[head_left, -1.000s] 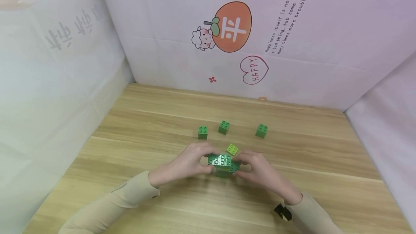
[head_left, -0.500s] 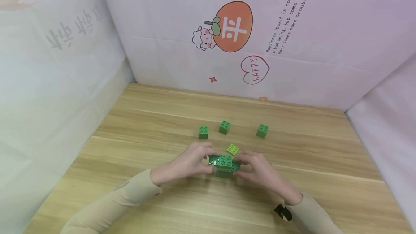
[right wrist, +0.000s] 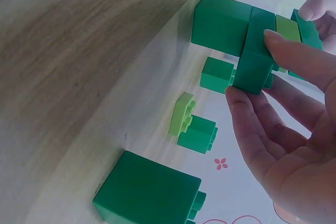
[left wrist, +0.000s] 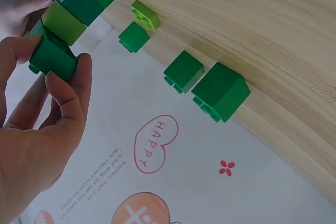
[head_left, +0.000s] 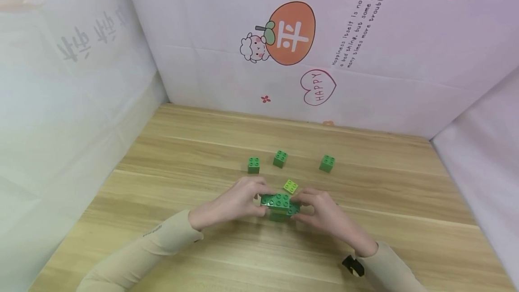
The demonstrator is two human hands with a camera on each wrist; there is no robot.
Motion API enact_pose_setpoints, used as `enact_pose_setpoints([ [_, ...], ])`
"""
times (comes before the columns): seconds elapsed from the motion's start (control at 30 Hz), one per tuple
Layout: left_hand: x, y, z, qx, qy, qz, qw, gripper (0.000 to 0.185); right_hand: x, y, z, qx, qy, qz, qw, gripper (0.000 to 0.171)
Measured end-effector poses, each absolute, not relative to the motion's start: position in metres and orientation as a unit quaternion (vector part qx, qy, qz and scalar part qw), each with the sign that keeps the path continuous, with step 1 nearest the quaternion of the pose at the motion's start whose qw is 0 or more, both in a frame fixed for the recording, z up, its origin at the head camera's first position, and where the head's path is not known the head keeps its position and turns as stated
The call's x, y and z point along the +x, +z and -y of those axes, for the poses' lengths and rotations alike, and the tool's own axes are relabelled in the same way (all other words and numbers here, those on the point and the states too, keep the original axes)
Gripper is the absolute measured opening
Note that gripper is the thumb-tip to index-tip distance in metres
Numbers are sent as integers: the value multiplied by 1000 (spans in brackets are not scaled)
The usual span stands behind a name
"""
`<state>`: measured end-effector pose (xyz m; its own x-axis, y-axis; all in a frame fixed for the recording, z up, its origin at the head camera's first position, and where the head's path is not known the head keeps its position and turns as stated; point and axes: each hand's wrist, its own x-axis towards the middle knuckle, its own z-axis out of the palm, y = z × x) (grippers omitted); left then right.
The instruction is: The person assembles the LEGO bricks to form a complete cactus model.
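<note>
Both hands hold a small assembly of green bricks (head_left: 279, 203) just above the wooden table (head_left: 182, 157), near its front middle. My left hand (head_left: 257, 200) pinches the assembly's left end, and my right hand (head_left: 299, 206) pinches its right end. In the left wrist view my fingers (left wrist: 68, 93) curl round a dark green end brick (left wrist: 52, 56), beside a light green brick (left wrist: 63, 22). In the right wrist view my fingers (right wrist: 294, 59) grip a dark green brick (right wrist: 254, 56) joined to a larger green block (right wrist: 220, 23).
Three loose green bricks (head_left: 253, 165), (head_left: 279, 158), (head_left: 326, 163) lie in a row behind the hands. A flat light green brick (head_left: 289, 186) sits just beyond the assembly. Printed white walls (head_left: 284, 57) enclose the table at the back and both sides.
</note>
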<state>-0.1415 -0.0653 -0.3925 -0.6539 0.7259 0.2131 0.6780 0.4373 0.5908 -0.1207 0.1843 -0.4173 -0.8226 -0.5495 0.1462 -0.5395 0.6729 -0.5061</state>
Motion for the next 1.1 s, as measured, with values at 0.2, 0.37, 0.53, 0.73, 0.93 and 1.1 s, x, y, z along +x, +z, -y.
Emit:
enact_pose_setpoints([
  [0.2,-139,-391,64,414,310,-855,33,46,-121,-418,-184,-300,-274,-914,5,33],
  [0.37,-138,-391,63,417,291,-861,26,48,-120,-419,-184,-303,-275,-913,1,33],
  [0.53,-138,-390,62,414,285,-864,35,53,-120,-419,-184,-302,-275,-913,-4,33],
  [0.73,-139,-387,61,404,286,-868,44,51,-120,-420,-184,-298,-276,-914,-3,34],
  [0.93,-139,-388,61,404,272,-873,39,52,-120,-420,-185,-297,-275,-915,-2,34],
  [1.1,-138,-390,62,388,269,-880,45,48,-120,-419,-185,-294,-272,-916,0,34],
])
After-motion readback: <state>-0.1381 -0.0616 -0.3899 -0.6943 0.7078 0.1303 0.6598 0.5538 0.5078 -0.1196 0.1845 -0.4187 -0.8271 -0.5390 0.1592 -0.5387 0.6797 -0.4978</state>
